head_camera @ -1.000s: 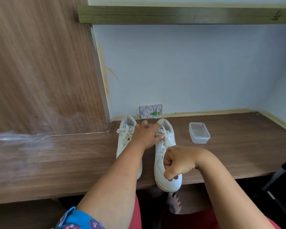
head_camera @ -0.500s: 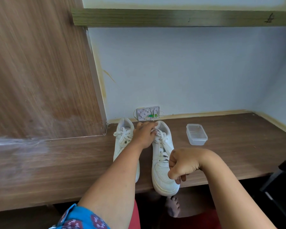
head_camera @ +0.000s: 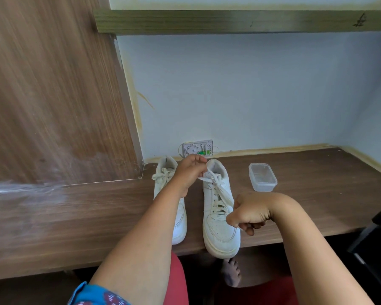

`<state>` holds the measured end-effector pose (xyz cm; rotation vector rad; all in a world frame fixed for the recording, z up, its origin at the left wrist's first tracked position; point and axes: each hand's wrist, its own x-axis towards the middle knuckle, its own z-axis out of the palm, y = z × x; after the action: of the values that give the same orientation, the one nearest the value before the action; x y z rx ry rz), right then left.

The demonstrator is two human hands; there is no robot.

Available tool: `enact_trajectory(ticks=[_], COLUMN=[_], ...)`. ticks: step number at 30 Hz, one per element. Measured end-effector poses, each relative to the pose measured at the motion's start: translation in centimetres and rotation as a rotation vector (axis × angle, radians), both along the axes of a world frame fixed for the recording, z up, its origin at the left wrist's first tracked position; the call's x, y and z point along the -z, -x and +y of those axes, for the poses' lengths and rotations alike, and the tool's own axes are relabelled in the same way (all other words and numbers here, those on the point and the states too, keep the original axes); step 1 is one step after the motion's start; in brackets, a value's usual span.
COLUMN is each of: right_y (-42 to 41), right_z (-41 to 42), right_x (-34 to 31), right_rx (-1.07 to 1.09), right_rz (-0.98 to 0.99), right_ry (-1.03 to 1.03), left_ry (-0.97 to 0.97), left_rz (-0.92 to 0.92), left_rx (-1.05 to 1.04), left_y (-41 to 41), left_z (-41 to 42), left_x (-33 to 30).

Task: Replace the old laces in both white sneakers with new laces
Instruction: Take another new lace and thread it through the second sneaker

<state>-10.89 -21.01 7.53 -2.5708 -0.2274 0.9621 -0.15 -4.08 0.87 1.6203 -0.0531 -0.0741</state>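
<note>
Two white sneakers stand side by side on the wooden desk, toes toward me. The left sneaker (head_camera: 163,179) keeps its bow tied and my left forearm covers part of it. The right sneaker (head_camera: 218,225) pokes its toe over the desk's front edge, and its cream lace (head_camera: 218,190) is loose at the top. My left hand (head_camera: 188,172) pinches one end of that lace near the collar. My right hand (head_camera: 249,213) is closed in a fist beside the right sneaker's vamp, gripping the other lace strand.
A clear plastic container (head_camera: 262,176) sits open on the desk (head_camera: 317,194) to the right of the shoes. A white wall socket (head_camera: 198,148) is behind the sneakers. A wooden panel (head_camera: 53,95) rises on the left. A black chair part (head_camera: 378,238) stands at the right edge.
My left hand has drawn back from over the right sneaker's tongue toward its collar, pulling a lace end out. The bow on the right sneaker has come loose. My right hand moved slightly right.
</note>
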Motion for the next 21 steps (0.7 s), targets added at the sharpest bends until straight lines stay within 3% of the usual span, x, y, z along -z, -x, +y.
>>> enact_trajectory(ticks=[3,6,13,18,21], right_y=[0.1,0.1,0.0,0.6,1.4], right_z=[0.2,0.3,0.0,-0.9,-1.6], right_x=[0.2,0.2,0.1,-0.7,-1.8], right_rx=[0.005,0.002,-0.018,-0.029,-0.068], right_rz=[-0.005,-0.001,-0.023,-0.008,0.023], right_ry=[0.007,0.005,0.001,-0.117,-0.235], left_ry=[-0.286,-0.372,-0.316,0.016,0.032], left_rz=[-0.079,-0.155,-0.148,0.039,0.070], left_rx=[0.083,0.026,-0.046,-0.102,-0.105], left_y=[0.3,0.3,-0.2,-0.5,-0.7], left_z=[-0.4,-0.9,-1.5,-1.1,-1.0], left_x=[1.0,1.5,1.6,1.0,1.0])
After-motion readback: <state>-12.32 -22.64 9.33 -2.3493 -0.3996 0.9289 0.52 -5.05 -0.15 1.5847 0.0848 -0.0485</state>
